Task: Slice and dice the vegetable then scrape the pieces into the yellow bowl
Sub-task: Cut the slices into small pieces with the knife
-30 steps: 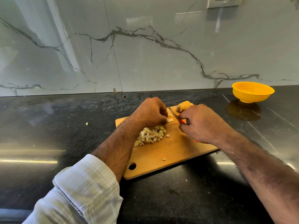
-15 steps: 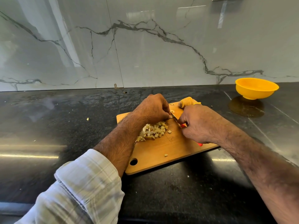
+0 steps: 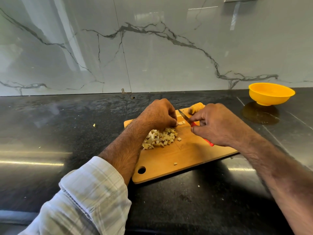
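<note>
A wooden cutting board (image 3: pixel 183 158) lies on the dark counter. A heap of pale diced vegetable (image 3: pixel 160 137) sits on it, just below my left hand (image 3: pixel 157 114). That hand's curled fingers pinch a small vegetable piece (image 3: pixel 177 114) at the board's far edge. My right hand (image 3: pixel 215 124) grips a red-handled knife (image 3: pixel 183 116), its blade pointing at the piece by the left fingertips. A sliced vegetable chunk (image 3: pixel 196 107) lies at the board's far corner. The yellow bowl (image 3: pixel 271 94) stands empty at the far right.
A marble backsplash (image 3: pixel 152 48) rises behind the counter. Stray bits lie on the counter, one far left (image 3: pixel 94 125) and one before the board (image 3: pixel 198 186). A loose cube (image 3: pixel 175 163) rests on the board's near part. The board has a hanging hole (image 3: pixel 141 170).
The knife blade has tipped and now shows between the hands. A couple of cut cubes lie by my left fingertips. The view has shifted slightly.
</note>
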### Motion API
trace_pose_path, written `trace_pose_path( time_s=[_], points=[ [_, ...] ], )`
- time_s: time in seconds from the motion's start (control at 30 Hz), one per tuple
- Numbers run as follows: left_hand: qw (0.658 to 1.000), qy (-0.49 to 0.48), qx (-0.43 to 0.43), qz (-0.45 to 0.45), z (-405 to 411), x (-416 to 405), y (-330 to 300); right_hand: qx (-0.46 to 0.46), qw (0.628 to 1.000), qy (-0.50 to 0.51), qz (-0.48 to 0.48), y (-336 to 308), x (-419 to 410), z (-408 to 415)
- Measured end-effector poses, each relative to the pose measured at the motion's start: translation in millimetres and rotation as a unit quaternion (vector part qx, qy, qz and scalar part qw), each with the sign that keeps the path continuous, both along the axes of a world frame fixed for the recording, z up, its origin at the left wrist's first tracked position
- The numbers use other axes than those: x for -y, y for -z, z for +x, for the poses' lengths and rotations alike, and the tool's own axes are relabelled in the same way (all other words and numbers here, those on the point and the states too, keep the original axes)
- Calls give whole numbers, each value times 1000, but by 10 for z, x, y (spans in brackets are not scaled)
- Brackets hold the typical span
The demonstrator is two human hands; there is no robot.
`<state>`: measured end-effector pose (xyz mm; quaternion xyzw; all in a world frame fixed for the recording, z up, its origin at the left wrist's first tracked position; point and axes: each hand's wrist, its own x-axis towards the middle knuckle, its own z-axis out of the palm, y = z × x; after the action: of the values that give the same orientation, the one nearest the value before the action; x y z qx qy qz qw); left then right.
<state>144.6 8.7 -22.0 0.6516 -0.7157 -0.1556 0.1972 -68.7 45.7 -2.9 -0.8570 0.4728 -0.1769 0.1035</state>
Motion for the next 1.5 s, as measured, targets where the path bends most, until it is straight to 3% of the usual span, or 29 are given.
trace_pose_path(
  time_s=[0.4, 0.6, 0.8, 1.0, 1.27, 1.5],
  points=[
    [1000, -4, 9, 0, -9, -21, -13, -124, 990, -14, 61, 13, -21, 172],
    [1000, -5, 4, -2, 3, -29, -14, -86, 996, 3, 31, 157, 44, 182],
    [999, 13, 13, -42, -7, -1, 15, 60, 997, 32, -23, -10, 84, -160],
    [998, 58, 13, -8, -85, 33, 70, 25, 999, 40, 15, 24, 177, -195],
    [997, 54, -29, -41, 9, 0, 6, -6, 1000, 16, 24, 44, 193, -147],
    [998, 30, 13, -56, 57, 4, 5, -33, 999, -14, 25, 73, 132, -66]
  ],
)
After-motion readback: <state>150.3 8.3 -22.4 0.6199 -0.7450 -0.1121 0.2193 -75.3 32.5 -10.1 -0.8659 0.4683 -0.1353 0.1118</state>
